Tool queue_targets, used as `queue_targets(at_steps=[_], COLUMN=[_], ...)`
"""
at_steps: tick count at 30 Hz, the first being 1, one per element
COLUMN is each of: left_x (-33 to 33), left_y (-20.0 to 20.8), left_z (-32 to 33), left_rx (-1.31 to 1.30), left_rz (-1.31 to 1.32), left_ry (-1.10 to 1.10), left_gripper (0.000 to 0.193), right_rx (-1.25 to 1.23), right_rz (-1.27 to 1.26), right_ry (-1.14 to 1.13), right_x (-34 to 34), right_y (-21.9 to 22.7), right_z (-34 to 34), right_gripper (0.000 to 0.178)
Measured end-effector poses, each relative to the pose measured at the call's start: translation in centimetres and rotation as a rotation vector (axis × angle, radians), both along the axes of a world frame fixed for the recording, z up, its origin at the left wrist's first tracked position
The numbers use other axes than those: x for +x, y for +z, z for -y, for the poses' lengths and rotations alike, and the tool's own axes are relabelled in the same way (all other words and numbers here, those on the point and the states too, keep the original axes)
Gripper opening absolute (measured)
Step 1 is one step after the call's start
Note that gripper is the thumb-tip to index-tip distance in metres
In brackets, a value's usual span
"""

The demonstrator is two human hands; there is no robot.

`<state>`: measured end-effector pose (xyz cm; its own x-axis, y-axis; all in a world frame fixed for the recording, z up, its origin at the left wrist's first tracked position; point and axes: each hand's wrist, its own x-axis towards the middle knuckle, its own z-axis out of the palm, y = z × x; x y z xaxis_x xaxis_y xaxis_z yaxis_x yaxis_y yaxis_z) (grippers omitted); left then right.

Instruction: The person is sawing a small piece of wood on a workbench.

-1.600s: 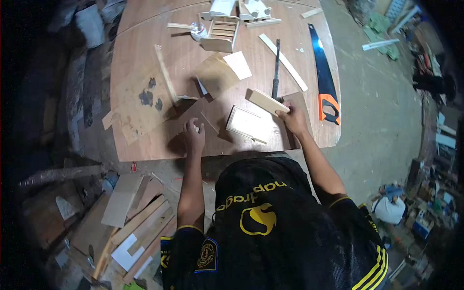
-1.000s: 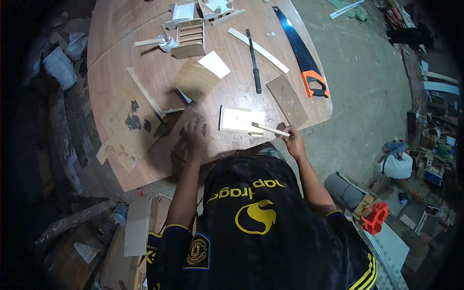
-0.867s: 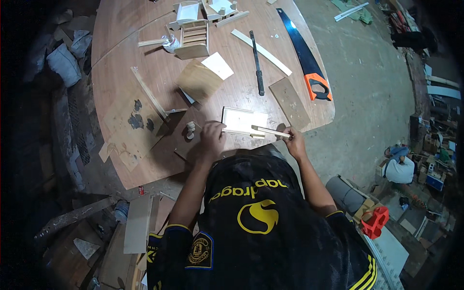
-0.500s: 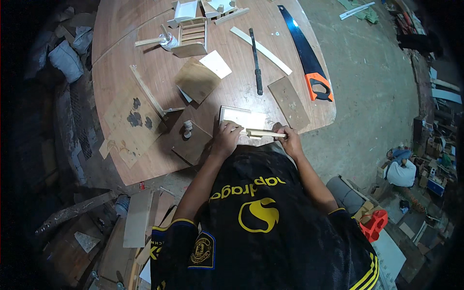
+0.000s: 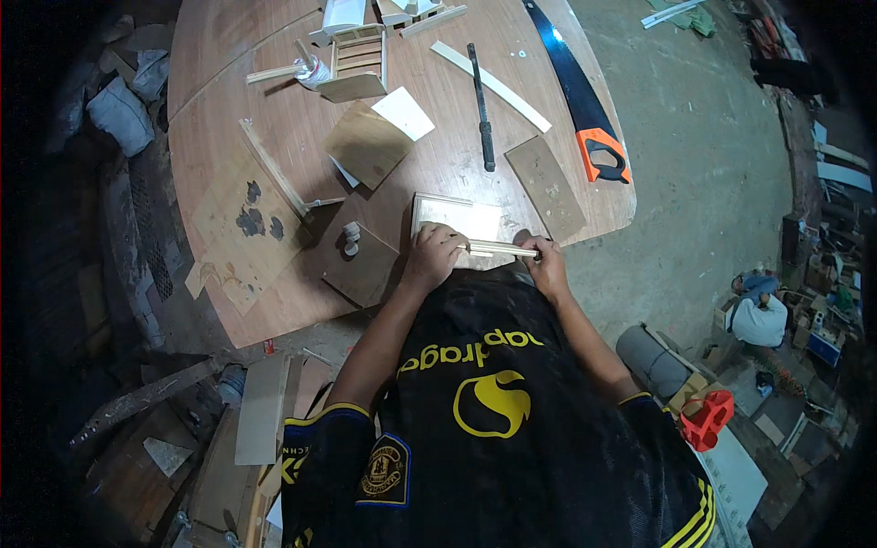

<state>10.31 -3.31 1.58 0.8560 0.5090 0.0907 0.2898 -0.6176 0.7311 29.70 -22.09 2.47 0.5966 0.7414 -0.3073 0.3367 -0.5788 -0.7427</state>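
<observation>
Close to my body, at the table's near edge, both hands grip thin pale wooden strips [image 5: 498, 248] laid side by side. My left hand [image 5: 435, 252] is closed on their left end, and my right hand [image 5: 544, 263] pinches their right end. Just beyond the strips lies a pale rectangular board [image 5: 457, 214] with a raised strip along its far and left edges. Its near part is hidden behind my hands and the strips.
On the wooden table [image 5: 210, 119] lie a handsaw [image 5: 598, 146], a dark slim bar [image 5: 484, 119], a white strip [image 5: 493, 87], a brown board [image 5: 546, 187], a sandpaper-like sheet [image 5: 365, 146] and small white discs [image 5: 352, 239]. A small slatted wooden piece [image 5: 358, 59] stands farther back.
My left hand has moved a little right along the strips and now covers more of their left end. My right hand keeps its grip. The view has shifted slightly.
</observation>
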Motion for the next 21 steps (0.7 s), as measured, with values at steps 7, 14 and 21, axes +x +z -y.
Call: queue_targets(at_steps=[7,14,21], left_x=[0.0,0.0,0.1], left_y=[0.0,0.0,0.1], left_z=[0.2,0.4,0.2], left_rx=[0.002,-0.002,-0.034], left_rz=[0.039,0.014,-0.003], left_ry=[0.025,0.031,0.024], left_gripper=[0.015,0.013,0.013], right_rx=[0.046,-0.011,0.007], right_rz=[0.012,0.079,0.081], right_ry=[-0.013,0.010,0.015], right_x=[-0.3,-0.5,-0.5], right_y=[-0.2,1.0,0.9], right_z=[0.1,-0.1,-0.3], right_gripper=[0.016,0.016,0.016])
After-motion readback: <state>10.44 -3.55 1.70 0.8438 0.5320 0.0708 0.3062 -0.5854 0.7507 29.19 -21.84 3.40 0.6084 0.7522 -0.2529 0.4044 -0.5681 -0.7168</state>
